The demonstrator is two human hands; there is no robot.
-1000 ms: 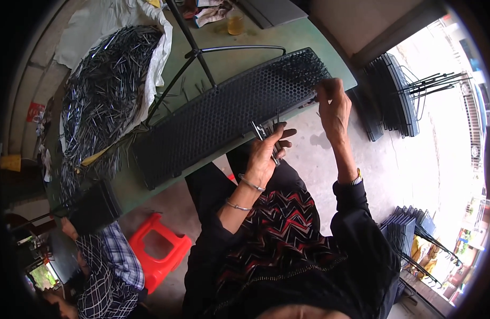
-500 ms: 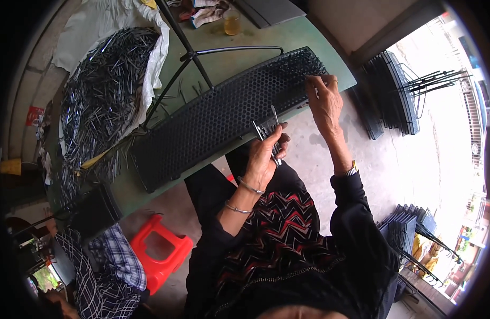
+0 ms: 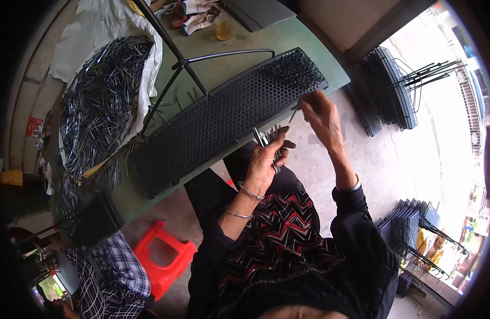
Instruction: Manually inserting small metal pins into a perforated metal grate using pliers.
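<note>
A long black perforated panel point(image 3: 215, 125) lies aslant on the green table, its small holes in close rows. Its far right end point(image 3: 298, 66) looks denser, with short dark pieces standing in the holes. Closed in front of the panel's near edge, my left hand point(image 3: 263, 165) grips a bundle of thin metal strips point(image 3: 270, 136), their ends poking up past the fingers. Near the panel's right end, my right hand point(image 3: 325, 118) pinches one thin dark strip point(image 3: 293, 116) that points downward. The fingertips of the right hand are partly in shadow.
A white sack point(image 3: 155, 69) full of loose dark strips point(image 3: 104, 90) is on the left. A black metal frame point(image 3: 182, 64) stands behind the panel. Farther back is a glass point(image 3: 223, 29) of yellowish liquid. A red stool point(image 3: 162, 260) and a co-worker's plaid clothing point(image 3: 122, 260) are lower left.
My right hand has drawn back slightly from the panel's right end, and a strip now shows in its pinch. The strips in my left hand have fanned out. The whole view has shifted slightly.
</note>
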